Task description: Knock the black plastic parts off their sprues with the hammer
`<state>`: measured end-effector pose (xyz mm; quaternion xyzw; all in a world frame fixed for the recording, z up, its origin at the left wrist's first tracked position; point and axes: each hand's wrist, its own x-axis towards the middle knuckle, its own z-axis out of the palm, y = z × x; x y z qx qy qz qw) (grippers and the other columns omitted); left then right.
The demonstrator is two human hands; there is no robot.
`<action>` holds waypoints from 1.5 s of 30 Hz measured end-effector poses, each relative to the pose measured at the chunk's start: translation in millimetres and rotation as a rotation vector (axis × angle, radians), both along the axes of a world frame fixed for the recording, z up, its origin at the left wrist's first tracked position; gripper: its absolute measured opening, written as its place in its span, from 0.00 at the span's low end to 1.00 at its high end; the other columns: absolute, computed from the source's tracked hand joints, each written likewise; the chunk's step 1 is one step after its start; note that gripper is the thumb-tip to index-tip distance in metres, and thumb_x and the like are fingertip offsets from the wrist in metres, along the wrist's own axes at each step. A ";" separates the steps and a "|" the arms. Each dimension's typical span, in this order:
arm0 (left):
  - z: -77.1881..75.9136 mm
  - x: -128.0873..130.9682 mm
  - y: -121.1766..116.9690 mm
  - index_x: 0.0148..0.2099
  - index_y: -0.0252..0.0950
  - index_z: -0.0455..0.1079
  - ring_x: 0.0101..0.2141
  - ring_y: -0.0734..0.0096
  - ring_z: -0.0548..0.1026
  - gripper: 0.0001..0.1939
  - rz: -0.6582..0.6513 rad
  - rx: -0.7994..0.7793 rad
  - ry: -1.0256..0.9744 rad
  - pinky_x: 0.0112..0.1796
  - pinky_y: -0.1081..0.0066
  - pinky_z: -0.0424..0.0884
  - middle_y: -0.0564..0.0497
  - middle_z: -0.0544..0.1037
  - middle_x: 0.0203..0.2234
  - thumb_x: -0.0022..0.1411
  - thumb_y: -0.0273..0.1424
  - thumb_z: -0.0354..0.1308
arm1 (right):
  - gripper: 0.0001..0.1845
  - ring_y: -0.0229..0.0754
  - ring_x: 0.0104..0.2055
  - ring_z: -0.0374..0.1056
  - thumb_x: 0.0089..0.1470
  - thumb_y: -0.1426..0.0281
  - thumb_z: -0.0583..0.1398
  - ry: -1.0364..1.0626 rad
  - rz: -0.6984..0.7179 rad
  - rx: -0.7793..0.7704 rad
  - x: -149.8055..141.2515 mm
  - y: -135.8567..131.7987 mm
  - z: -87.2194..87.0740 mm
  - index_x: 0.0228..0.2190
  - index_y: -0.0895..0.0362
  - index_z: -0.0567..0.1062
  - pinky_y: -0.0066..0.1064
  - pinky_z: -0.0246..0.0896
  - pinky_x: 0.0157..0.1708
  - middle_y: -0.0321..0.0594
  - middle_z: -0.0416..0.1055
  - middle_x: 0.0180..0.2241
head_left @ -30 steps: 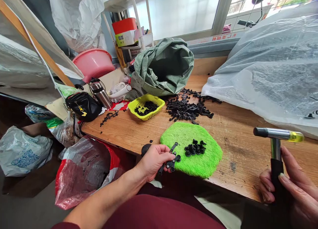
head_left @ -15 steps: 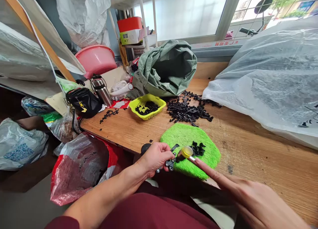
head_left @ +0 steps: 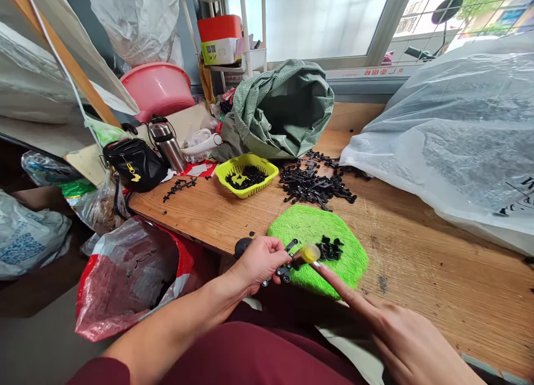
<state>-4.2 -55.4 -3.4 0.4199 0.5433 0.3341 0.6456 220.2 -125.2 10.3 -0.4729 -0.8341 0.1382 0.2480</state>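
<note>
The two hands are near each other. The left hand [head_left: 261,262] grips a black plastic piece [head_left: 285,272] at the edge of a green cloth [head_left: 346,268], and the right hand [head_left: 411,340] holds a small hammer [head_left: 309,253] just over this piece.

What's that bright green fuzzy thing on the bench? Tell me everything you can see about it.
It's a bright green pad of fuzzy, towel-like cloth, roughly round with an uneven edge, lying flat on the wooden bench. A small cluster of black parts sits on it. The left hand holds a black piece at its near edge, and a small hammer is held just above it; whether either touches the pad is hard to tell.
</note>
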 end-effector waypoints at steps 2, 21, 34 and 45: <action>-2.9 -1.8 -1.3 0.19 0.34 0.58 0.09 0.86 0.57 0.12 0.003 0.022 -0.005 0.11 0.83 0.51 0.61 0.62 0.11 0.46 0.25 0.59 | 0.32 0.46 0.19 0.72 0.57 0.72 0.48 -0.012 0.057 -0.062 -3.5 0.2 -0.2 0.61 0.41 0.60 0.31 0.66 0.18 0.37 0.77 0.24; 8.4 9.4 32.1 0.28 0.28 0.71 0.19 0.81 0.69 0.17 0.012 0.040 -0.229 0.21 0.80 0.58 0.51 0.76 0.20 0.34 0.27 0.72 | 0.36 0.36 0.18 0.54 0.58 0.58 0.59 1.246 -0.446 -0.457 18.9 0.8 -37.2 0.64 0.44 0.54 0.26 0.52 0.18 0.29 0.60 0.19; 12.0 26.3 40.8 0.26 0.29 0.68 0.19 0.79 0.71 0.15 0.032 0.003 -0.145 0.20 0.79 0.66 0.51 0.75 0.20 0.36 0.24 0.72 | 0.34 0.37 0.20 0.53 0.59 0.57 0.56 1.107 -0.421 -0.424 16.7 -1.4 -38.2 0.64 0.47 0.55 0.29 0.53 0.22 0.31 0.60 0.20; 9.2 27.0 41.0 0.25 0.31 0.65 0.18 0.80 0.70 0.13 0.025 0.042 -0.065 0.17 0.82 0.64 0.51 0.75 0.20 0.41 0.22 0.69 | 0.26 0.38 0.23 0.65 0.62 0.59 0.54 0.785 -0.385 -0.234 21.6 -4.0 -39.0 0.60 0.41 0.62 0.29 0.63 0.25 0.37 0.74 0.35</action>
